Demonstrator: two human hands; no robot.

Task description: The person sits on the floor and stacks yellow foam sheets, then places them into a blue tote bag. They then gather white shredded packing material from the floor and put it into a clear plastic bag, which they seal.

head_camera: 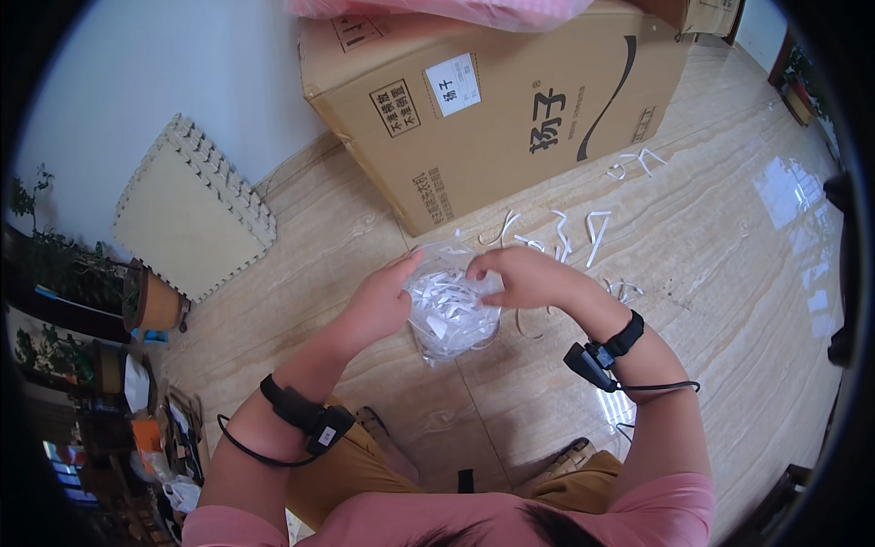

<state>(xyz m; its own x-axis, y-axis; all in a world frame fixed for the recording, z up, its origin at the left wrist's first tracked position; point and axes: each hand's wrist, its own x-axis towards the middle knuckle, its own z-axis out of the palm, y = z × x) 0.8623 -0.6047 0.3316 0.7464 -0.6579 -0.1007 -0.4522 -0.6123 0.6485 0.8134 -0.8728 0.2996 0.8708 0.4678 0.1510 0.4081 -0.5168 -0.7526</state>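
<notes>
A clear plastic bag [454, 335] stuffed with white paper-like strips [441, 297] rests on the floor in front of me. My left hand [381, 301] holds the bag's left edge near its mouth, the thumb against the plastic. At the bag's right side, my right hand [523, 278] is curved over the mouth, thumb and forefinger apart. No strip shows between those fingers; whether they touch the plastic is unclear. Loose white strips [562, 236] lie on the tiles just beyond my right hand, and a few thin ones lie beside the bag.
A big cardboard box [492, 157] with printing stands ahead, pink plastic wrap [444, 8] on top. Cream foam mats [191, 219] lean against the left wall beside a potted plant [154, 301]. More strips [636, 164] lie along the box's base. My sandalled feet are below.
</notes>
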